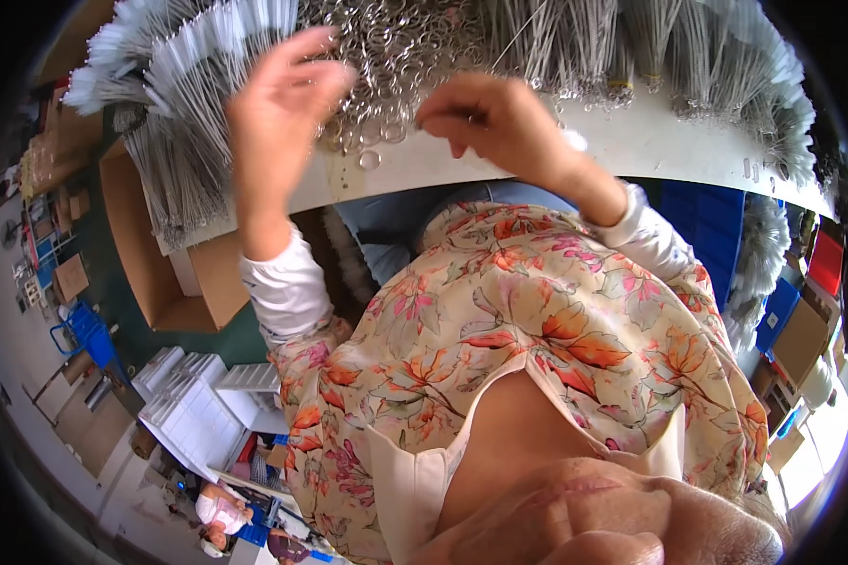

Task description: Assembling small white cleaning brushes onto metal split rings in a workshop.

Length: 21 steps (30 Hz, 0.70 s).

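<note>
Rings [386, 71] lie heaped on the table [631, 141] between my left hand [275, 111] and right hand [511, 121]. My left, blurred, is partly open; my right curls inward. I cannot tell whether either holds anything. Wires [184, 71] lie outward of both; 1 ring [369, 160] sits nearer me.

A loose cream fabric top [499, 311] printed with orange and pink flowers has a plain cream collar [413, 490] toward seven o'clock, patterned white sleeve ends [287, 282] at nine and two.
</note>
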Tool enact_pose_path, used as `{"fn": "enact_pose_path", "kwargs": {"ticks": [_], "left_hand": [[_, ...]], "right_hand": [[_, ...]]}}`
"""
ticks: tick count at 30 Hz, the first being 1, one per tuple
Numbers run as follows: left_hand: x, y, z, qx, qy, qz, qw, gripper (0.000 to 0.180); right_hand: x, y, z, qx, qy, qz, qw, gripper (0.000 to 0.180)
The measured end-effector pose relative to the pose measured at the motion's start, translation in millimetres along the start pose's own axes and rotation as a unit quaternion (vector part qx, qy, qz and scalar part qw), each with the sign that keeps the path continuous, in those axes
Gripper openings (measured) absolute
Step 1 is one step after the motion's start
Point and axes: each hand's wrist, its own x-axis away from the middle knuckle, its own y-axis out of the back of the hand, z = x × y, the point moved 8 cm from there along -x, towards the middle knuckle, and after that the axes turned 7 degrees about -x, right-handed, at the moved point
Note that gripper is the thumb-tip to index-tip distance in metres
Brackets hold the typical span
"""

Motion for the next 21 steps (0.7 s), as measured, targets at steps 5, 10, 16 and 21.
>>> {"fn": "enact_pose_path", "kwargs": {"ticks": [5, 10, 16, 21], "left_hand": [[-24, 96, 61, -0.513, 0.02, -0.175, 0.84, 0.028], [-25, 103, 75, -0.432, 0.066, -0.17, 0.883, 0.025], [-14, 107, 61, -0.326, 0.039, -0.253, 0.91, 0.025], [-1, 138, 44, 0.033, -0.088, -0.35, 0.932, 0.018]], "right_hand": [[34, -46, -30, 0.395, 0.213, 0.041, 0.893, 0.019], [10, 34, 3, 0.358, 0.26, -0.112, 0.89, 0.012], [-52, 131, -7, 0.489, -0.042, -0.181, 0.852, 0.027], [-66, 146, -13, 0.495, -0.064, -0.18, 0.848, 0.027]]}}
